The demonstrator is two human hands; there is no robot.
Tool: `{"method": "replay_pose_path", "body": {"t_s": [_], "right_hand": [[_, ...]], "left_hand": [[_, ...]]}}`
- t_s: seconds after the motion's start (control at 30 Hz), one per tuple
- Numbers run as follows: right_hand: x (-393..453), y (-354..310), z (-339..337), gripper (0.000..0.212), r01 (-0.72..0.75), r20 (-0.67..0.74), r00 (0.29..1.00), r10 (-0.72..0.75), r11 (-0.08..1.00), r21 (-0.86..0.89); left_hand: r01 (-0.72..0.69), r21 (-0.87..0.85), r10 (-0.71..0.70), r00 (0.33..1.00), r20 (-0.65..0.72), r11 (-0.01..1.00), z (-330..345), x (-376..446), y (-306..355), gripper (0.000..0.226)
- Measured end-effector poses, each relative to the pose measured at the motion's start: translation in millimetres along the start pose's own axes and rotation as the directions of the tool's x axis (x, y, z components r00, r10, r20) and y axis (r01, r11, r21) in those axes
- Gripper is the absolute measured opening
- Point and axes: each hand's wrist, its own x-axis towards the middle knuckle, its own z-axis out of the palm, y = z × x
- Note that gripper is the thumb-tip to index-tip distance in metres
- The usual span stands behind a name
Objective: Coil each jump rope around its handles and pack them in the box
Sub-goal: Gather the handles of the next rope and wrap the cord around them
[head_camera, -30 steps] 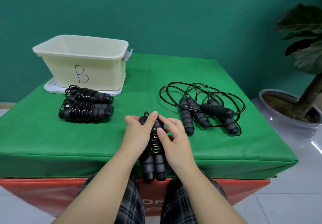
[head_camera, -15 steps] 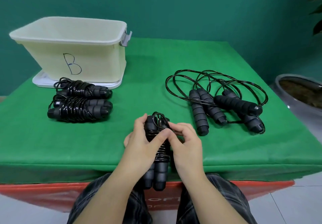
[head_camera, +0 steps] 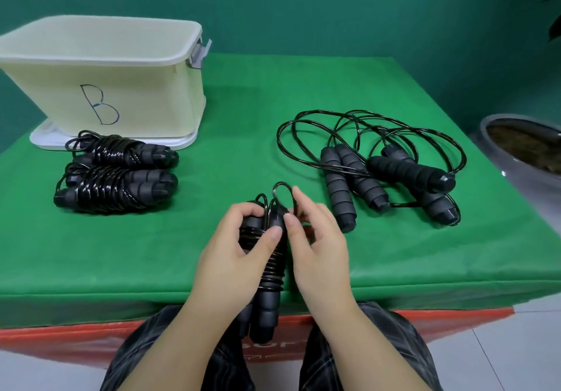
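Observation:
My left hand (head_camera: 233, 257) grips a black jump rope (head_camera: 270, 272) whose cord is wound around its two handles, held upright over the table's near edge. My right hand (head_camera: 315, 238) pinches the last loop of cord at the top of that bundle. Two coiled jump ropes (head_camera: 118, 175) lie side by side at the left, just in front of the cream box (head_camera: 142, 93) marked "B". Two uncoiled ropes (head_camera: 388, 172) with loose loops lie at the right of the table.
The box stands on its white lid (head_camera: 45, 138) at the back left of the green-covered table (head_camera: 243, 123). A grey plant pot (head_camera: 522, 147) stands on the floor past the table's right edge. My knees are under the near edge.
The view has dropped and moved closer to the table. My right hand has pulled a loop of cord up above the handle tops; my left hand keeps its grip on the bundle.

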Motion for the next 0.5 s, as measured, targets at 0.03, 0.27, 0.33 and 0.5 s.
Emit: {"method": "replay_pose_path", "body": {"t_s": [0.03,0.27,0.33,0.5], "right_hand": [[-0.1,-0.8,-0.1,0.035,0.022,0.021,1.000,-0.021,0.999,-0.027],[2.8,-3.6,-9.3,0.032,-0.077,-0.001,0.997,0.077,0.997,-0.007],[3.6,-6.0,-13.3,0.031,-0.075,0.022,0.997,0.076,0.997,-0.034],[2.3,-7.5,-14.3,0.030,-0.019,0.053,0.998,0.027,0.990,-0.142]], "left_hand": [[0.003,-0.004,-0.003,1.000,-0.011,1.000,0.3,0.7,-0.1,0.034],[0.007,-0.078,-0.009,1.000,-0.028,0.997,-4.7,5.9,-5.3,0.016],[0.005,-0.114,-0.008,1.000,-0.021,0.994,-5.3,5.3,-4.4,0.014],[-0.026,-0.158,0.027,1.000,0.009,0.987,-7.9,4.5,-5.9,0.014]]}}
